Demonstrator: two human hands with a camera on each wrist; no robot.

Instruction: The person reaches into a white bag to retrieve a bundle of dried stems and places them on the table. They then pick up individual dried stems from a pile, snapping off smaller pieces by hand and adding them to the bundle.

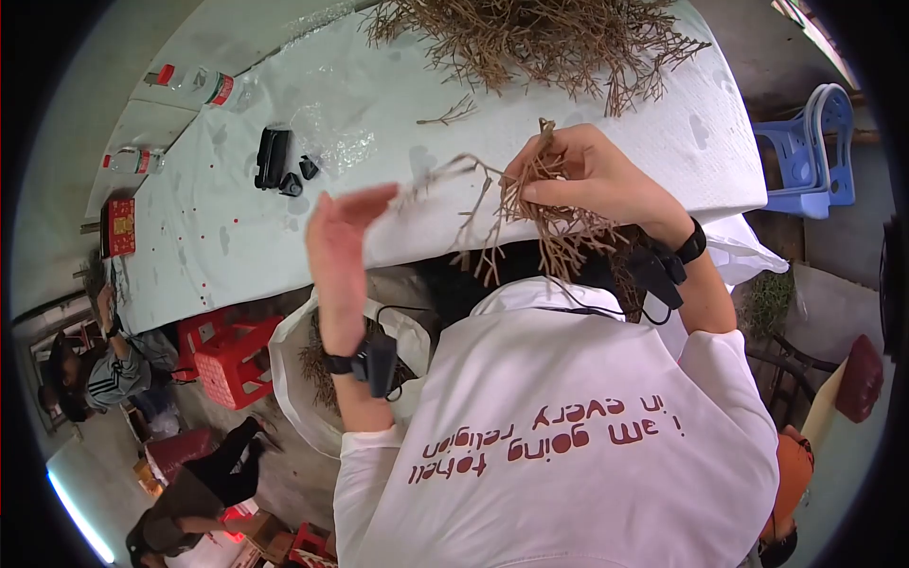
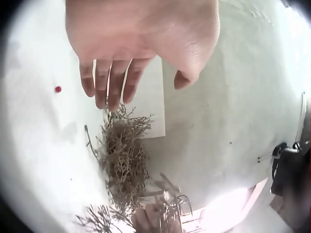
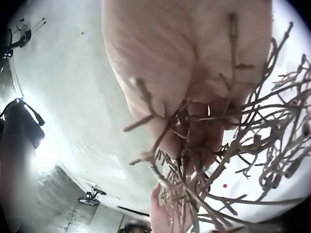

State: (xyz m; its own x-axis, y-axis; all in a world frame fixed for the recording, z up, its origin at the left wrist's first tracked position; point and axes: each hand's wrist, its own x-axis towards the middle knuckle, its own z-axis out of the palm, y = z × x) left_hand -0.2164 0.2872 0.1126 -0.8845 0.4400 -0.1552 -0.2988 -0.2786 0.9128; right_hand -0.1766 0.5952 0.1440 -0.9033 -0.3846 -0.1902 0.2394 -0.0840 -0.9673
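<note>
My right hand (image 1: 592, 175) grips a bunch of dry, brown branching twigs (image 1: 559, 222), whose forked ends hang past the table edge toward my shirt. The right wrist view shows the fingers curled round the stems (image 3: 180, 179), with more branches spreading to the right. To the left, my left hand (image 1: 346, 241) is raised near the table's front edge and holds nothing. In the left wrist view its fingers (image 2: 115, 85) extend loosely with the thumb apart. A thin twig from the bunch reaches toward the left fingertips. One loose sprig (image 1: 450, 112) lies on the table beyond.
A large pile of similar twigs (image 1: 540, 43) covers the far side of the white-covered table (image 1: 379, 95). Black items (image 1: 273, 159) and plastic bottles (image 1: 204, 85) are on the left. Below stand a white sack (image 1: 294, 369) with twigs inside and red stools (image 1: 232, 364). Other people are nearby.
</note>
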